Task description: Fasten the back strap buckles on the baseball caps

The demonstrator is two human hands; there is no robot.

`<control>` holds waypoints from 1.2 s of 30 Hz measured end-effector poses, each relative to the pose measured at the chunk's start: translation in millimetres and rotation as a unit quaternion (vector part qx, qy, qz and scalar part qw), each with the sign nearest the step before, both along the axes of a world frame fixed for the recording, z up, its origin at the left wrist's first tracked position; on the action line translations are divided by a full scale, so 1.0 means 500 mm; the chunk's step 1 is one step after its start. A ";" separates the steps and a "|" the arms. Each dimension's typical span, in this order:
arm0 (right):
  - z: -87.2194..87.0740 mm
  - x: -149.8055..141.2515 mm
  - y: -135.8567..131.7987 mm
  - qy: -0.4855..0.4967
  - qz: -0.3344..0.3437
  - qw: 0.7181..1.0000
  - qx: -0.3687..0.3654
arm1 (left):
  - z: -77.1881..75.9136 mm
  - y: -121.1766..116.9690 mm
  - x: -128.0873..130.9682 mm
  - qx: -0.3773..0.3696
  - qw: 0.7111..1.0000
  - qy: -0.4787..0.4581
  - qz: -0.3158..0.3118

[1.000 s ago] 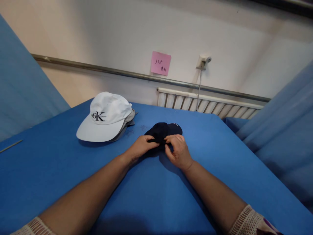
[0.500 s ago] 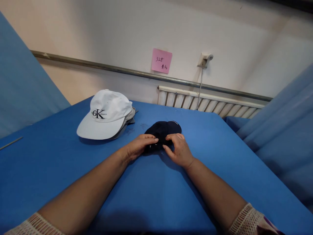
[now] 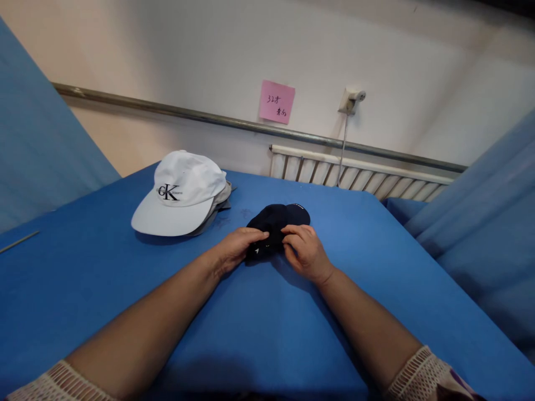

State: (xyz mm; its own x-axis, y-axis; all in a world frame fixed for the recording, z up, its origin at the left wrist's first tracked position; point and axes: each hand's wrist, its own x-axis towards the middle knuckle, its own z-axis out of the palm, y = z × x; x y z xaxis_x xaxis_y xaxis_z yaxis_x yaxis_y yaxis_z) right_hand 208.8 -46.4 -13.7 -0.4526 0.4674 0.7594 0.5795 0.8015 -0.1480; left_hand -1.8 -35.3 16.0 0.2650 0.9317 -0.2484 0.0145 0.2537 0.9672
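Note:
A black baseball cap rests on the blue table, its brim pointing away to the upper right. At the cap's left side, my left hand grips the near edge, thumb on top and the other fingers hidden by the cap. My right hand has its fingers curled and pinched at the cap's near right part, by the back opening. To the left sits a white baseball cap with black "CK" lettering, stacked over grey and darker caps.
The blue-covered table reaches toward a wall with a white radiator and a metal rail. A pink note and a plugged socket are above. Blue curtains hang at both sides. A thin stick lies far left.
My right thumb has moved in closer to the fingers at the cap's near edge. My left hand keeps its grip, and the black cap has hardly moved.

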 end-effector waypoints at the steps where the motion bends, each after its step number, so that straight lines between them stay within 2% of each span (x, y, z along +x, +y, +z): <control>1: 0.000 0.002 0.001 -0.009 0.003 1.000 -0.008 | 0.001 0.000 0.000 -0.002 1.000 -0.003 0.002; 4: 0.002 0.009 -0.001 -0.017 0.012 0.998 -0.061 | 0.004 0.000 0.000 0.003 1.000 -0.005 -0.002; 8: 0.004 0.011 -0.008 0.033 0.012 0.989 -0.143 | 0.007 -0.002 0.000 -0.006 1.000 0.005 -0.020; 12: -0.004 0.006 -0.001 0.064 0.009 0.973 -0.221 | 0.005 -0.001 -0.003 0.003 0.997 0.017 -0.080; 14: -0.012 0.007 0.009 0.083 0.034 0.958 -0.272 | 0.003 0.001 -0.005 0.011 0.994 0.028 -0.105; 17: -0.021 0.017 0.025 0.127 0.082 0.921 -0.358 | 0.002 0.003 -0.008 0.029 0.991 0.052 -0.116; 20: -0.019 0.034 0.034 0.147 0.121 0.893 -0.409 | 0.005 0.000 -0.008 0.059 0.987 0.081 -0.127; 23: -0.009 0.041 0.032 0.134 0.117 0.897 -0.405 | 0.012 -0.004 -0.008 0.093 0.981 0.105 -0.133; 27: 0.003 0.037 0.022 0.072 0.086 0.936 -0.334 | 0.023 -0.007 -0.011 0.114 0.975 0.099 -0.165; 30: 0.005 0.042 0.022 0.057 0.080 0.955 -0.280 | 0.030 -0.008 -0.014 0.139 0.968 0.098 -0.187; 33: 0.000 0.060 0.032 0.050 0.065 0.971 -0.226 | 0.031 -0.006 -0.016 0.191 0.960 0.123 -0.161; 36: -0.005 0.080 0.037 0.036 0.020 0.983 -0.179 | 0.027 -0.002 -0.017 0.229 0.952 0.157 -0.127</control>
State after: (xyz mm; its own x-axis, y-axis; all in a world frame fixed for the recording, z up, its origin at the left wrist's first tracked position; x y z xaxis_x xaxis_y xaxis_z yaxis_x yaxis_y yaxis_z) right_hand 249.0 -27.8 -16.0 -0.4278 0.6938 0.5794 0.5265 0.7123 -0.4641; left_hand -10.4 -36.4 29.3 0.4754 0.8774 0.0648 0.3258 -0.2440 0.9134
